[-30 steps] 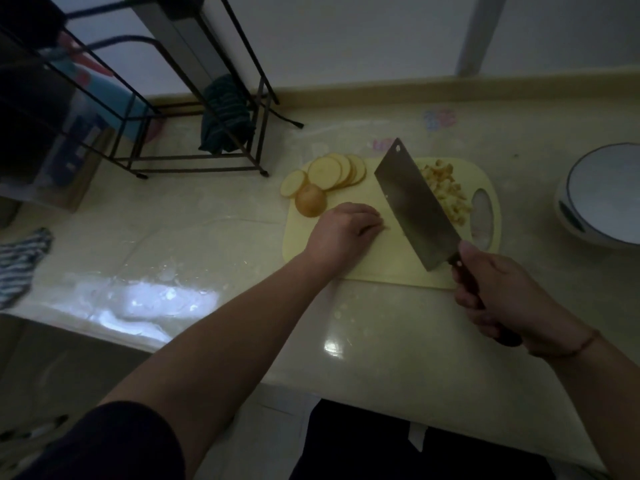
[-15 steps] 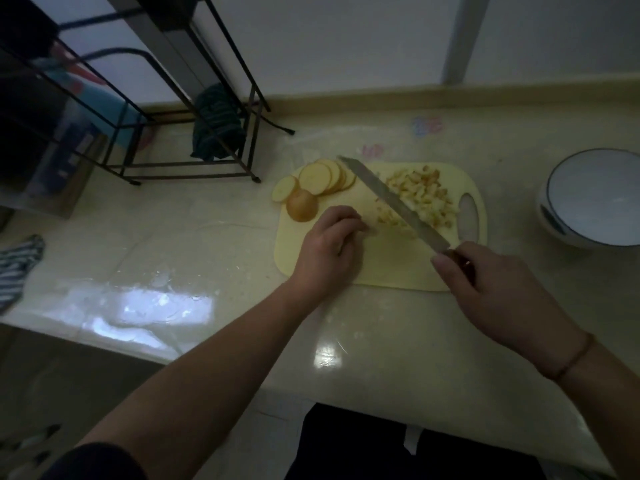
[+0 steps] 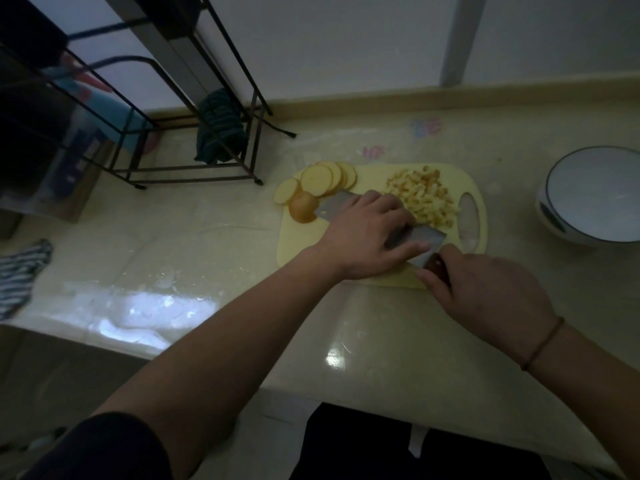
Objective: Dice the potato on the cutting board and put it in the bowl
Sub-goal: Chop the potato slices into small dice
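A yellow cutting board (image 3: pixel 294 244) lies on the counter. A pile of diced potato (image 3: pixel 424 194) sits on its right half, beside the handle hole. Round potato slices (image 3: pixel 322 180) and a potato end piece (image 3: pixel 303 211) lie at its left rim. A cleaver (image 3: pixel 424 242) lies flat across the board. My right hand (image 3: pixel 485 289) grips its dark handle. My left hand (image 3: pixel 367 233) rests on top of the blade with fingers spread, hiding whatever is under it. The white bowl (image 3: pixel 595 194) with a dark rim stands to the right of the board.
A black wire rack (image 3: pixel 145 133) stands at the back left with a dark cloth (image 3: pixel 218 129) hanging in it. A striped towel (image 3: pixel 20 275) lies at the counter's left edge. Wet patches shine on the counter near its front edge.
The cleaver went from raised, to edge-down by the dice, to lying flat on the board. My left hand moved from the board surface onto the blade's flat side.
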Tool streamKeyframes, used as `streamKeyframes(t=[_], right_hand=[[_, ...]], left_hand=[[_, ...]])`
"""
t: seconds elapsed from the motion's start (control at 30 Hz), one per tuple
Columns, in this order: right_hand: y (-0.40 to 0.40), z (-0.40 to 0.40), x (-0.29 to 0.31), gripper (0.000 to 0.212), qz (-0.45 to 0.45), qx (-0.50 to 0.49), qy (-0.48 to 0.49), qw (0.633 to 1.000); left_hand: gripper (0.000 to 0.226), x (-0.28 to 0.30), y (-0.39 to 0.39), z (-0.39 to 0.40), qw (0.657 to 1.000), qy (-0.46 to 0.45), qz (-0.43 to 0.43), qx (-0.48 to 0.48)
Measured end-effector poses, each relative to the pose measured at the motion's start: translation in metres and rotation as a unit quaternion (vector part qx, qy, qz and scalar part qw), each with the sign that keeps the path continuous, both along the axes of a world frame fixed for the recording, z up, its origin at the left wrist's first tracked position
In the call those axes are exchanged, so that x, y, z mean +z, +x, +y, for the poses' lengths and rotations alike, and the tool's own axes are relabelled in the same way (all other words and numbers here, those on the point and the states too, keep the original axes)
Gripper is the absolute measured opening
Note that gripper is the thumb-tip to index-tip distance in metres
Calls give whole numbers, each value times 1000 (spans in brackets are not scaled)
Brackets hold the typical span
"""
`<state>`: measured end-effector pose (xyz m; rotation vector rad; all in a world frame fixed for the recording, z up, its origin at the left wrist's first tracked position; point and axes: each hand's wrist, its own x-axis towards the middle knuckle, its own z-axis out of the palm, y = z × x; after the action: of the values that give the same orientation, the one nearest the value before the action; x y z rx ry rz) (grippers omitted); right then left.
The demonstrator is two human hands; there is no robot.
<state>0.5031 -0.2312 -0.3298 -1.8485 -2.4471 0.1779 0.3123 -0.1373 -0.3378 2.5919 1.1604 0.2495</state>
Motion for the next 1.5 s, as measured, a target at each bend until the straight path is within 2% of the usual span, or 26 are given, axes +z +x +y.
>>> streamKeyframes(t=[0.13,0.27,0.33,0.43,0.63,0.83,1.07,1.2,1.23,1.37,1.5], right_hand=[[-3,1,4,47,-21,2,5,1000],[-2,0,7,48,-11,-3,-4,1000],[0,-1,9,46,-6,-1,-9,1000],[2,-2,10,47,-7,3,-10,1000],[1,-4,7,50,-19,6,5,1000],[3,-4,7,49,-25,14,15,999],[1,-6,8,48,-34,17,24,999],[1,-6,7,49,-39,15,17,999],[1,-6,6,49,-38,13,17,999],[-2,-6,7,49,-31,12,16,999],[-2,-7,6,48,-31,12,17,999]], left_hand=[[75,3,7,4,999,-22,37,3],[51,1,1,-1,993,65,-94,41],[45,-1,-5,-2,985,74,-129,83],[43,-4,-14,-3,987,62,-117,95],[50,-1,-15,4,995,4,-95,30],[49,-4,-24,6,992,75,-90,43],[66,-4,-23,5,999,16,22,40],[55,1,-27,9,986,43,-83,136],[53,2,-29,11,987,38,-87,133],[54,4,-28,7,999,-12,-50,13],[48,5,-24,11,990,-92,-110,5]])
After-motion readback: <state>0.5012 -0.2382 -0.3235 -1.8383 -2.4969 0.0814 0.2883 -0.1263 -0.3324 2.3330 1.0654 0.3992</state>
